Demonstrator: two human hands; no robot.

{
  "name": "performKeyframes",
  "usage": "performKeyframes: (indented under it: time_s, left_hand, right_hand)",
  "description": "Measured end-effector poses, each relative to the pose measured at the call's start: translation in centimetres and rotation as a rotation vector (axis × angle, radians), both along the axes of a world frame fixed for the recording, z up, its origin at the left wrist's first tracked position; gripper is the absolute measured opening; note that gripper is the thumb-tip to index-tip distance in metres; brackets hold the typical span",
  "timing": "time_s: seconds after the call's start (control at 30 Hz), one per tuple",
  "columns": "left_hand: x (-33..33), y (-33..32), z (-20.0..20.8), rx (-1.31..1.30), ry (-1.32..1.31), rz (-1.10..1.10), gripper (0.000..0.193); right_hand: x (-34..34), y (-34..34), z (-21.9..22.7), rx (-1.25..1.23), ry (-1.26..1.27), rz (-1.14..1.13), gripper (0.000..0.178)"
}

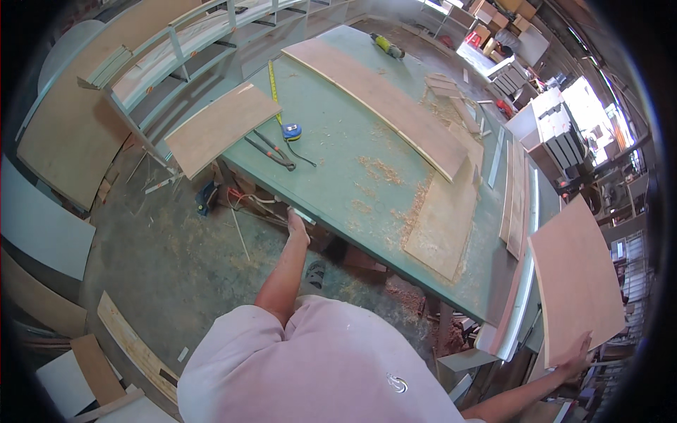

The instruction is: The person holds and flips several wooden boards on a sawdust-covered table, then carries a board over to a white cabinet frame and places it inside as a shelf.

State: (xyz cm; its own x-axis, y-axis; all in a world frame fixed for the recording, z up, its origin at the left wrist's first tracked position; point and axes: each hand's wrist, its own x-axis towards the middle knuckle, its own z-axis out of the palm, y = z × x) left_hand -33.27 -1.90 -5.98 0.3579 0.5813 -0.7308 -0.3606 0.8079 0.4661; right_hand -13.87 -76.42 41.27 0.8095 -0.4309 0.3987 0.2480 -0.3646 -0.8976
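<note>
Green workbench [331, 127]: tape measure [291, 132], pincers [284, 163], wood shavings [379, 169], long board [377, 102], yellow-green power tool [388, 46]

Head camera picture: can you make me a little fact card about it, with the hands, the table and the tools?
Left hand: at the near edge of the green table; grip unclear
Right hand: holding the lower edge of a brown wood panel
Tools on table: blue tape measure, yellow blade out; pincers; green power tool at the far end
Mess on table: curly wood shavings
</note>
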Motion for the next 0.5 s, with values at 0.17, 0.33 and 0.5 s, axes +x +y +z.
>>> performKeyframes:
  time_s: [0.17,0.33,0.5]
  left_hand:
    - [-4.0,-7.6,6.2,0.287,0.247,-0.531,0.055]
    - [-11.7,-12.0,14.2,0.352,0.097,-0.717,0.063]
    - [-18.1,-10.9,17.8,0.725,0.182,-0.692,0.069]
  right_hand:
    - [-4.5,-12.6,-13.2,-0.376,-0.27,0.308,0.106]
    - [-13.0,7.0,-18.4,0.232,0.026,0.539,0.06]
    - [-18.1,18.7,-21.7,0.562,0.167,0.801,0.054]
